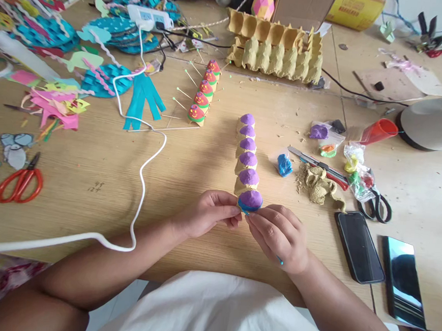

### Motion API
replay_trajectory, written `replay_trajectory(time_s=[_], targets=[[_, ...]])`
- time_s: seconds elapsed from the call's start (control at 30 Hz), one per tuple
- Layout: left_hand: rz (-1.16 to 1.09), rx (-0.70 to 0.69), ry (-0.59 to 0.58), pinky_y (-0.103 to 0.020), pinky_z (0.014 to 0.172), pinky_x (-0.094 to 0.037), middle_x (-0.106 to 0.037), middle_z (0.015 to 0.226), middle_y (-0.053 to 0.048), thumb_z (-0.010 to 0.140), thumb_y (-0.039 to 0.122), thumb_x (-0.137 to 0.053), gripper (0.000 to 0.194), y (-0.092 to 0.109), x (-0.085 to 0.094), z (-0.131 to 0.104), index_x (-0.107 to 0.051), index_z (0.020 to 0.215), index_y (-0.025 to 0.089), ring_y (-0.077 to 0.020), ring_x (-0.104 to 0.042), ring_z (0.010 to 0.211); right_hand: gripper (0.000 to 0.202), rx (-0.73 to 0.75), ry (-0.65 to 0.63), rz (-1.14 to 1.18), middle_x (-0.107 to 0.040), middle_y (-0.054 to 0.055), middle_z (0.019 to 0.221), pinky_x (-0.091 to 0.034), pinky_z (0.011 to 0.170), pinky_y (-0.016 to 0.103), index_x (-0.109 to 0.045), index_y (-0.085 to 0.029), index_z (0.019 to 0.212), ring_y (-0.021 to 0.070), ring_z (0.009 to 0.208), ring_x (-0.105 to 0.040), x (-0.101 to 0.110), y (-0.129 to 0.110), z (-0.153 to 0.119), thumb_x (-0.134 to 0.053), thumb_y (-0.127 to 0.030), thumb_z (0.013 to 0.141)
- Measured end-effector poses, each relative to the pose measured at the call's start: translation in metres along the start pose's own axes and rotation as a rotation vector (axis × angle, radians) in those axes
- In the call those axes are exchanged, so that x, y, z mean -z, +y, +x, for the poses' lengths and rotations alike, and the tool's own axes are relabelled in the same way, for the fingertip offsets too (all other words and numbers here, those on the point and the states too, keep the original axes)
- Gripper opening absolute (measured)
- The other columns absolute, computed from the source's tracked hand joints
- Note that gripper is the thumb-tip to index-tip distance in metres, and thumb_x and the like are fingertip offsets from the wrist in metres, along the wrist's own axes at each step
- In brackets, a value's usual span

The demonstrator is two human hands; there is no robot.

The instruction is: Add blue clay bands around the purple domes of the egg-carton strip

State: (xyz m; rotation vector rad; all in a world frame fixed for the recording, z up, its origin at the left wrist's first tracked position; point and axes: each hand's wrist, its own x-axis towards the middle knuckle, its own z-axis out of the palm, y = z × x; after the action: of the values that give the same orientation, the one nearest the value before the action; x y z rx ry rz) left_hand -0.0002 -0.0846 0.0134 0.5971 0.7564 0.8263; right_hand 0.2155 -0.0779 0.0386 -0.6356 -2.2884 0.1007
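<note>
A strip of egg carton (247, 160) with several cups topped in purple clay runs away from me. Its nearest cup has a band of blue clay (249, 205) around the lower part. My left hand (217, 210) pinches this end from the left, with thumb and fingers closed on the carton's edge. On the other side, the fingers of my right hand (279, 234) are closed at the blue band, pressing the clay against the cup. A small piece of blue clay shows by the heel of that hand. The right fingertips are partly hidden.
Beyond lies a finished red-and-green caterpillar (202, 95). At right are wrapped blue clay (284, 165), a utility knife (318, 165), carton scraps (319, 184) and two phones (359, 247). Orange scissors (20, 183) lie left; a white cable (142, 179) crosses the table.
</note>
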Motion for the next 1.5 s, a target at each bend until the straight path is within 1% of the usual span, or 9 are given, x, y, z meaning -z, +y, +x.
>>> replay_trajectory(time_s=[0.43,0.87,1.03,1.13,1.17,1.27,1.33,1.4,1.5], targets=[[-0.037,0.008,0.028,-0.02,0.056,-0.052,-0.071,0.069,-0.003,0.072,0.036,-0.089,0.025,0.002,-0.003,0.0,-0.08,0.08,0.014,-0.0098,-0.064,0.058,0.031,0.009,0.004,0.024,-0.077,0.01,0.094,-0.057,0.071,0.035,-0.066,-0.012,0.117,0.0211,0.082,-0.068,0.0,0.003,-0.003,-0.07,-0.003,0.088],[-0.072,0.019,-0.021,-0.02,0.054,-0.05,-0.071,0.067,-0.004,0.074,0.033,-0.088,0.022,0.002,-0.001,-0.001,-0.079,0.079,0.014,-0.0099,-0.064,0.058,0.035,0.084,-0.011,0.031,-0.076,0.011,0.095,-0.056,0.074,0.036,-0.067,-0.011,0.121,0.0227,0.087,-0.067,0.001,0.009,-0.006,-0.067,-0.003,0.087],[-0.063,0.018,0.009,-0.021,0.057,-0.052,-0.073,0.071,-0.004,0.071,0.035,-0.09,0.026,0.001,-0.001,0.0,-0.079,0.081,0.014,-0.0104,-0.065,0.06,0.032,0.029,0.123,0.213,-0.071,0.005,0.083,-0.054,0.065,0.033,-0.067,-0.019,0.116,0.0181,0.073,-0.062,0.001,0.006,0.0,-0.068,-0.006,0.087],[-0.067,-0.012,0.029,-0.021,0.057,-0.052,-0.073,0.072,-0.004,0.071,0.035,-0.09,0.025,0.001,0.001,0.0,-0.078,0.08,0.014,-0.0106,-0.065,0.062,0.023,-0.125,0.2,0.417,-0.066,0.004,0.079,-0.052,0.065,0.033,-0.066,-0.021,0.112,0.0174,0.071,-0.061,-0.001,0.003,0.002,-0.063,-0.01,0.091],[-0.066,-0.029,0.023,-0.02,0.058,-0.051,-0.073,0.073,-0.004,0.072,0.034,-0.089,0.025,0.001,0.001,0.0,-0.078,0.08,0.014,-0.0107,-0.065,0.063,0.02,-0.235,0.223,0.491,-0.065,0.003,0.079,-0.051,0.066,0.034,-0.066,-0.022,0.111,0.0175,0.071,-0.061,-0.004,0.002,0.003,-0.06,-0.012,0.094],[-0.045,-0.067,-0.029,-0.02,0.058,-0.05,-0.071,0.071,-0.004,0.075,0.034,-0.087,0.023,0.002,0.003,0.0,-0.076,0.08,0.014,-0.0105,-0.063,0.064,0.018,-0.625,0.459,0.693,-0.059,0.0,0.073,-0.044,0.064,0.031,-0.068,-0.026,0.108,0.0148,0.067,-0.055,-0.012,0.003,0.003,-0.05,-0.022,0.103],[-0.034,-0.076,-0.038,-0.02,0.058,-0.048,-0.07,0.071,-0.004,0.076,0.034,-0.086,0.024,0.002,0.005,0.001,-0.075,0.078,0.013,-0.0097,-0.061,0.063,0.02,-0.824,0.529,0.835,-0.058,-0.001,0.071,-0.042,0.063,0.029,-0.068,-0.025,0.104,0.0142,0.066,-0.052,-0.019,0.005,0.003,-0.049,-0.03,0.106],[-0.025,-0.094,-0.027,-0.021,0.057,-0.047,-0.069,0.07,-0.003,0.075,0.036,-0.087,0.026,0.002,0.006,0.001,-0.073,0.075,0.013,-0.0094,-0.06,0.062,0.023,-0.968,0.499,0.939,-0.059,0.0,0.072,-0.041,0.062,0.028,-0.068,-0.023,0.093,0.0134,0.066,-0.051,-0.024,0.009,0.003,-0.052,-0.036,0.104],[-0.015,-0.126,0.001,-0.021,0.057,-0.045,-0.068,0.069,-0.003,0.075,0.04,-0.087,0.03,0.002,0.007,0.002,-0.072,0.073,0.014,-0.0094,-0.058,0.062,0.035,-1.084,0.361,1.025,-0.059,0.001,0.072,-0.042,0.061,0.027,-0.069,-0.02,0.081,0.0137,0.066,-0.053,-0.029,0.012,0.002,-0.055,-0.045,0.101]])
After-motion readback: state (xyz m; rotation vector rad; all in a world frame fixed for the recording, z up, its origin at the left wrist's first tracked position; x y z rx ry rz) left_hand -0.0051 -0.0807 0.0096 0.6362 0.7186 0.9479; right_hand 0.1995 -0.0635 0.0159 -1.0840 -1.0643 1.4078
